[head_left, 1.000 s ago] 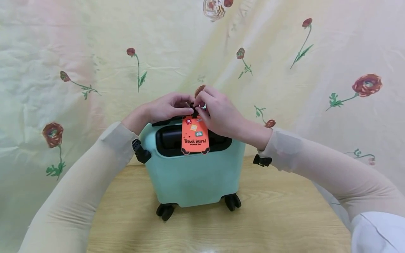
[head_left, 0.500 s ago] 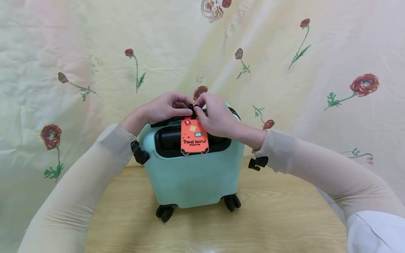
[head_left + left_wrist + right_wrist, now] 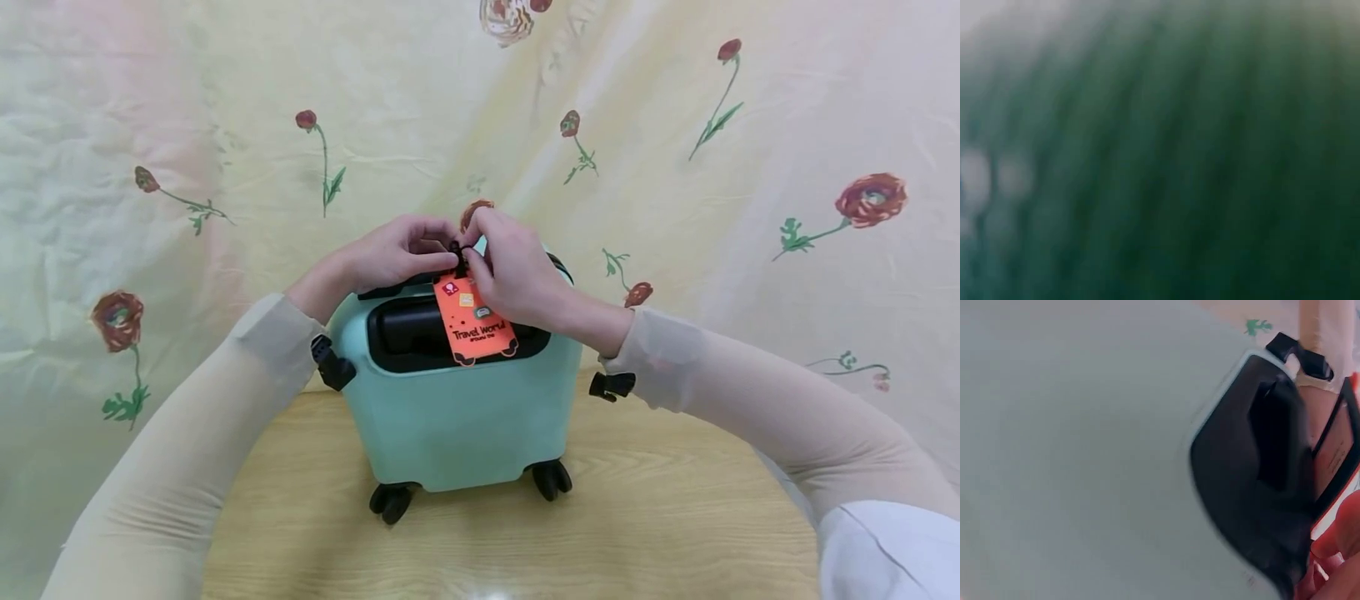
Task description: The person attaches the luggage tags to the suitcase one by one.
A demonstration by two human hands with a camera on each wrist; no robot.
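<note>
A mint-green suitcase (image 3: 465,433) stands upright on its black wheels. At its top, an orange luggage tag (image 3: 474,321) printed "Travel World" hangs tilted from a black strap (image 3: 460,265), over the black handle recess (image 3: 405,329). My left hand (image 3: 393,254) pinches the strap from the left between thumb and fingers. From the right, the thumb and index finger of my right hand (image 3: 517,271) pinch the strap's loop. In the right wrist view the tag (image 3: 1335,447) shows at the right edge beside the dark recess (image 3: 1235,462). The left wrist view shows only blurred green ridges.
The suitcase is on a wood-grain table (image 3: 510,542). Close behind hangs a pale curtain (image 3: 405,92) with printed red flowers. Black camera mounts (image 3: 332,364) sit on both sleeved wrists, the left one overlapping the suitcase's side.
The luggage tag has swung to the right and now hangs tilted instead of straight. My right hand has shifted slightly; the left hand and suitcase stay in place.
</note>
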